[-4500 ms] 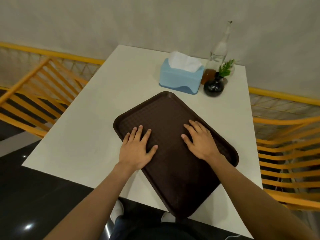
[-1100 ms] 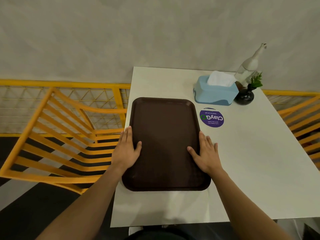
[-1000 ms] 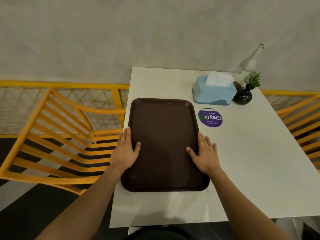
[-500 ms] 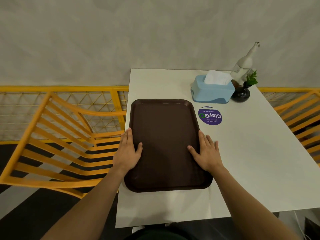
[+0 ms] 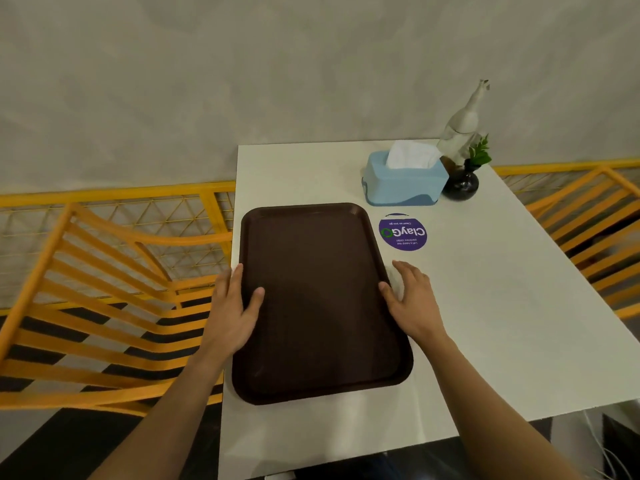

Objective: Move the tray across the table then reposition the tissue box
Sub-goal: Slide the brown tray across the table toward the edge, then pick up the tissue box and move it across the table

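With tray (image 5: 318,299) hugging table (image 5: 485,306) edge, left hand (image 5: 232,308) flat on rim, right hand (image 5: 414,299) loose beside: shove left tips tray off.

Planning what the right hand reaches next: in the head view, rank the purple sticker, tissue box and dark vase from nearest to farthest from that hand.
From the right hand, beside the tray's right edge:
1. Purple sticker, flat on the table just beyond the fingertips.
2. Tissue box, farther back, behind the sticker.
3. Dark vase, at the box's right side near the far corner; farthest, though only narrowly beyond the box.
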Available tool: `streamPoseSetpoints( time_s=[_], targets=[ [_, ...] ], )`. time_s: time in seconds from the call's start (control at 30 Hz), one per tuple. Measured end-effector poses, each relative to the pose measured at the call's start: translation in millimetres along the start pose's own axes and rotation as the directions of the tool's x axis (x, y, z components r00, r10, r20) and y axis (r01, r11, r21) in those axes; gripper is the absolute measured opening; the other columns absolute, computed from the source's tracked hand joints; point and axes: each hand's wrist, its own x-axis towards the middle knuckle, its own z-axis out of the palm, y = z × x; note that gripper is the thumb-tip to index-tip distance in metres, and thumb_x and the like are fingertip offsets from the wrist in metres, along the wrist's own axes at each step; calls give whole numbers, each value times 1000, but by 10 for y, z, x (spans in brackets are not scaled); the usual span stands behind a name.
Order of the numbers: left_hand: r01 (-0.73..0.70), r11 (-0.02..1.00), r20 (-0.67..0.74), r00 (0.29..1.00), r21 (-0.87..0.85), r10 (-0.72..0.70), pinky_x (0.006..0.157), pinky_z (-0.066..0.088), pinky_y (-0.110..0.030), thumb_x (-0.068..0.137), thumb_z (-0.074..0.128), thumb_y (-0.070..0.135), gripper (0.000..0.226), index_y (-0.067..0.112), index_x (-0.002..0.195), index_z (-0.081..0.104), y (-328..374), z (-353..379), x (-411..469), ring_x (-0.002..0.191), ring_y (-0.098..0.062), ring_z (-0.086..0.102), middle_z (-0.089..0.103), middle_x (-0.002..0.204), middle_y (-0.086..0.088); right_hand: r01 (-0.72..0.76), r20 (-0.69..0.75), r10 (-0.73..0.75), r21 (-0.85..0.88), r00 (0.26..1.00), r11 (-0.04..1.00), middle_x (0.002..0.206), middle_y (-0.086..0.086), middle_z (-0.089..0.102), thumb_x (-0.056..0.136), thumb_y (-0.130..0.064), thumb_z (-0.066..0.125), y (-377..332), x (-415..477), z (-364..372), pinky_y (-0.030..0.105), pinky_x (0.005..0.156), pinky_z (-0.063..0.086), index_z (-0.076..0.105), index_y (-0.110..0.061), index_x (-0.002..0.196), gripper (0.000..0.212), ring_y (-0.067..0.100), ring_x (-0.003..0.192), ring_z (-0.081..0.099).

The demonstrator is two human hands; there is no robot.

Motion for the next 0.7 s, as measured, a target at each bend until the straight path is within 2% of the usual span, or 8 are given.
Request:
streamPoseSetpoints(
  time_s=[0.1,0.17,0.23,0.47,0.53,0.6,0.67,0.7],
  targets=[
    [-70,996,-79,994,52,74,122,26,-51,101,47,53,62,22,154,40,235,-10,102,154,-26,17,21,167,-6,19,-176,2,114,984,993,130,2,64,96,-27,69,94,144,-162,27,90,51,66,-20,127,32,19,109,63],
    [-114,991,-114,986,67,121,122,25,-47,101,56,40,52,24,150,47,497,64,230,154,-23,17,24,166,-2,40,-226,-2,164,974,986,116,-2,67,91,-19,75,179,290,-302,11,73,48,71,-20,116,25,9,88,64],
    [-136,990,-128,982,31,139,122,25,-44,100,60,33,50,27,148,49,814,191,377,154,-20,18,26,165,3,58,-256,-6,195,967,979,108,-7,65,88,-11,78,275,476,-460,4,64,45,72,-21,110,25,2,87,62],
    [-223,971,-116,970,-82,213,115,24,-26,94,69,25,56,23,147,51,1938,894,1061,146,-18,34,36,158,-2,71,-266,4,270,964,960,107,-6,65,87,-8,77,627,1462,-885,2,65,44,72,-23,106,25,0,82,62],
    [-222,964,-130,970,-145,204,113,25,-23,92,72,24,63,20,150,47,2227,1111,1303,143,-18,39,40,154,-4,101,-270,-19,294,963,950,115,-5,61,88,-10,76,719,1789,-926,2,67,44,69,-22,114,30,-9,90,59],
    [-198,958,-149,974,-207,169,111,28,-23,90,75,26,72,19,153,41,2448,1319,1531,141,-18,40,41,153,-4,108,-237,-30,326,971,939,126,-5,55,90,-17,76,798,2088,-933,2,70,46,64,-23,125,37,-8,96,58],
    [-152,954,-158,981,-258,114,108,28,-25,88,78,30,83,19,157,33,2595,1509,1733,142,-20,38,38,156,-5,114,-201,-48,329,978,937,135,-2,51,91,-23,75,884,2334,-893,12,84,50,57,-24,132,45,4,106,58],
    [-125,952,-154,985,-281,84,107,27,-25,87,79,33,88,19,158,29,2642,1594,1821,143,-21,37,36,158,-6,121,-186,-62,326,981,938,139,0,49,90,-25,75,928,2426,-861,23,93,52,53,-23,135,49,11,114,56]
  ],
)
